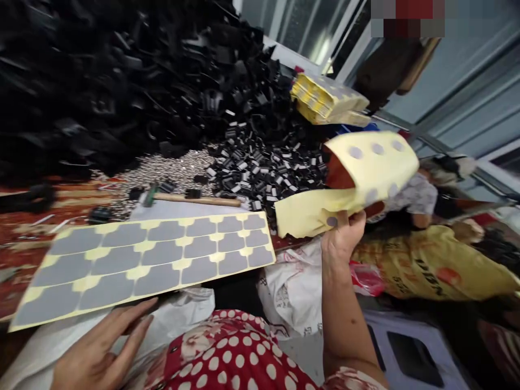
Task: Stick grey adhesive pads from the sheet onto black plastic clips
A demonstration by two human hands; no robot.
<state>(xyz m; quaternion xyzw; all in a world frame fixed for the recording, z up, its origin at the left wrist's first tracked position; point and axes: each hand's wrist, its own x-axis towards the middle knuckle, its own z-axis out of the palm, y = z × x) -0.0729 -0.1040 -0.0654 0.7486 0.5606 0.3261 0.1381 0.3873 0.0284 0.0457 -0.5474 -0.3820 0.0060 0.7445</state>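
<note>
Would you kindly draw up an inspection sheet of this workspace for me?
Surface: reddish patterned surface, largely covered.
Job's things: grey-patched sheet spread out in front; curled yellow sheet with grey dots, held up.
Clutter: heap of black parts, small black-and-white pieces, shiny bits, wooden-handled tool.
Hands: right hand grips the curled yellow sheet; left hand open near the grey-patched sheet, contact unclear.
Cables: nothing seen.
Surroundings: yellow sack at right; another person partly hidden behind the curled yellow sheet.

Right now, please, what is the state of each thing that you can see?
Yellow sheet: held up, curled
Right hand: closed on that sheet
Gray-patterned sheet: spread out
Left hand: open, fingers extended
Hammer: lying down
Small black pieces: loose, heaped
Yellow sack: lying down
</note>
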